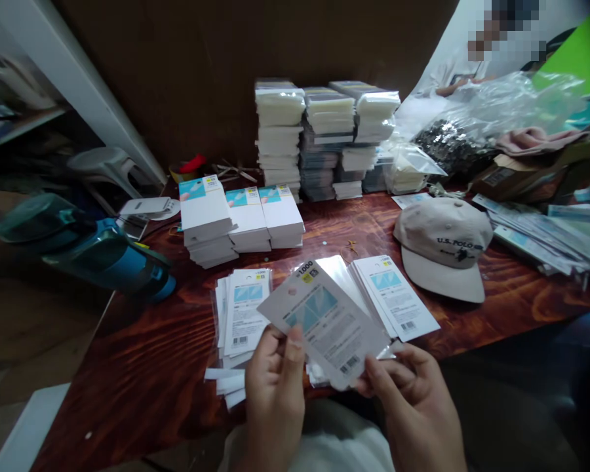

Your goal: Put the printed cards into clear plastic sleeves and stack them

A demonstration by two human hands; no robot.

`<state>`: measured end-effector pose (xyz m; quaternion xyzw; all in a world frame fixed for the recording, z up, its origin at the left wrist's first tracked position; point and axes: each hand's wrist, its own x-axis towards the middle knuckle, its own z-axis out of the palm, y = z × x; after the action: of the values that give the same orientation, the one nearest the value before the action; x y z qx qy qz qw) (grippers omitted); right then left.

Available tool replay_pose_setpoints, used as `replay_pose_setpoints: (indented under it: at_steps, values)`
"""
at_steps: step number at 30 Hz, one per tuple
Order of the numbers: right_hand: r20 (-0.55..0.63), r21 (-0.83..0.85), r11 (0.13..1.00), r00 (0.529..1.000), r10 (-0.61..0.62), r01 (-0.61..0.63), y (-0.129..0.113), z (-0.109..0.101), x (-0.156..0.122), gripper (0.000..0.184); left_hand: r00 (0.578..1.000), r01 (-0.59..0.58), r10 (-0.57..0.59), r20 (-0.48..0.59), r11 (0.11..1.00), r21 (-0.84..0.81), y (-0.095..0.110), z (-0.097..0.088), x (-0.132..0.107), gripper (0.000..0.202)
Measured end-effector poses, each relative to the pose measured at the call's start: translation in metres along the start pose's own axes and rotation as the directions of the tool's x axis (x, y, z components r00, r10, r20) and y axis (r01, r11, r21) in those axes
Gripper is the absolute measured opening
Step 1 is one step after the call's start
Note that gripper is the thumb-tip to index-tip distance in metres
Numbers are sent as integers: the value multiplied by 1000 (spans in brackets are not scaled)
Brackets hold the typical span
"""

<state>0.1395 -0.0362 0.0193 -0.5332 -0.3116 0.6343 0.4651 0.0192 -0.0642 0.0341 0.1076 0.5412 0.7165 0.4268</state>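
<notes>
A printed packaging card (332, 328), with blue pictures, small text and a barcode, is held tilted above the table's front edge. My left hand (278, 383) pinches its left edge, thumb on top. At the card's lower right corner, my right hand (408, 393) grips it, with a shiny bit of clear plastic showing by the fingers. To the left lies a loose pile of similar cards (246, 311), some seemingly in clear sleeves. A fanned stack of cards (393, 298) rests to the right. Behind the held card, a shiny clear sleeve (335, 267) is partly hidden.
White card stacks (243, 219) stand farther back, before tall piles of packs (280, 141). A beige cap (442, 242) sits at right, near flat packets (531, 242). On the left, a blue bottle (103, 252) leans over the table edge. A person's arm (465, 85) shows behind.
</notes>
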Motion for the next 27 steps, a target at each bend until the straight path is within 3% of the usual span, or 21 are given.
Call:
replay_pose_setpoints:
  at_steps: [7, 10, 12, 14, 15, 16, 18, 19, 21, 24, 27]
  values:
    - [-1, -28, 1000, 1000, -4, 4, -6, 4, 4, 71, 1000, 14, -14, -3, 972, 236, -9, 3, -14, 29]
    - [56, -93, 996, 998, 20, -14, -10, 2, 4, 79, 999, -22, 9, 41, 947, 319, -3, -6, -6, 27]
    - [94, -206, 978, 996, -14, 33, -13, -8, 10, 75, 996, -86, 84, 22, 901, 425, 5, -19, 8, 31]
    - [48, -384, 909, 987, -154, 161, -16, -25, 26, 65, 972, -161, 234, -33, 760, 629, 13, -38, 26, 39]
    - [-6, -502, 835, 964, -265, 226, -17, -34, 37, 61, 950, -177, 310, -19, 592, 786, 16, -48, 36, 41]
    - [-63, -655, 706, 911, -407, 270, -17, -44, 49, 61, 935, -164, 354, 20, 380, 910, 19, -57, 45, 42]
    - [6, -889, 364, 803, -596, 278, -15, -63, 74, 77, 934, -131, 356, 36, 246, 960, 23, -72, 60, 40]
    - [32, -924, 284, 791, -611, 257, -13, -70, 86, 88, 930, -113, 365, 38, 187, 976, 24, -76, 64, 42]
    - [68, -940, 248, 840, -538, 235, -8, -80, 102, 96, 898, -77, 436, 51, 41, 996, 24, -76, 67, 50]
    - [60, -924, 322, 910, -410, 206, -2, -84, 110, 89, 851, -91, 501, 158, -155, 984, 16, -56, 62, 51]
    - [9, -896, 398, 905, -426, 196, -3, -80, 103, 84, 896, -222, 356, 266, -159, 962, -1, -23, 56, 40]
